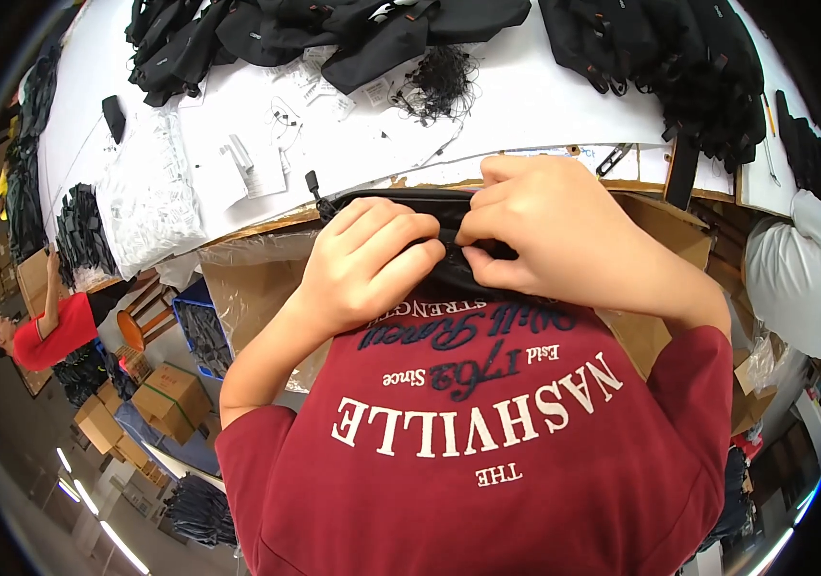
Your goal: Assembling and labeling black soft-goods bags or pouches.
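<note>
Head view. I see the left hand (372, 264) and the right hand (545, 240) meeting at mid-frame, both clenched on a black pouch (401, 206) held against the chest just above a red printed shirt (487, 451). The left hand's fingers curl over the pouch's upper edge; the right hand pinches the same edge just beside them, knuckles nearly touching. The pouch's zipper pull (313, 180) sticks out at its left end, over the near edge of the white table (526, 106). Beyond that edge I note loose paper tags (257, 168), a heap of clear plastic bags (146, 197) and piles of black bags (334, 34) along the far rim. A cardboard box lined with clear film (238, 278) stands open below the hands, to their left.
</note>
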### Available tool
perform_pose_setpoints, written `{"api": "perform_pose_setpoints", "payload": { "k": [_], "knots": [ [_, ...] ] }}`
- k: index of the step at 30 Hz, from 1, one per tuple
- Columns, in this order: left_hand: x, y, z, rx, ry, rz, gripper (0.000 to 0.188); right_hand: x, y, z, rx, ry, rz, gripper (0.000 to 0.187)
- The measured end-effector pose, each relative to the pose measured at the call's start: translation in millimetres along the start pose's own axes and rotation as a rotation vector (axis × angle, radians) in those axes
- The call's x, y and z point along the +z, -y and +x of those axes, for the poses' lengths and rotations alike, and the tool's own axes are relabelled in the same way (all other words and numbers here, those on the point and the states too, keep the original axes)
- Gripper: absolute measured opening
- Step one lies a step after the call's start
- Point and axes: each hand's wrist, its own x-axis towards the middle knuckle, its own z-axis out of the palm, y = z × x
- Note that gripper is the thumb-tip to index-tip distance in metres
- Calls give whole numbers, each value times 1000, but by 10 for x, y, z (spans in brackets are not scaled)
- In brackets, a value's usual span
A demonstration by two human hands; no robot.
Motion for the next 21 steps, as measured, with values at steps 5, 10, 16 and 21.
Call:
{"api": "perform_pose_setpoints", "payload": {
  "k": [5,10,16,21],
  "knots": [
    [-10,-40,2,-89,7,-92,27,-76,17,-59,139,-9,143,11],
    [91,-87,-80,-89,-55,-98,23,1,-3,-81,3,-34,138,7],
    [181,-139,-129,-135,-133,-243,20,8,-23,-73,-91,2,172,8],
    [172,-157,-142,-257,-96,-399,23,2,-45,-72,-87,65,136,9]
  ]
}}
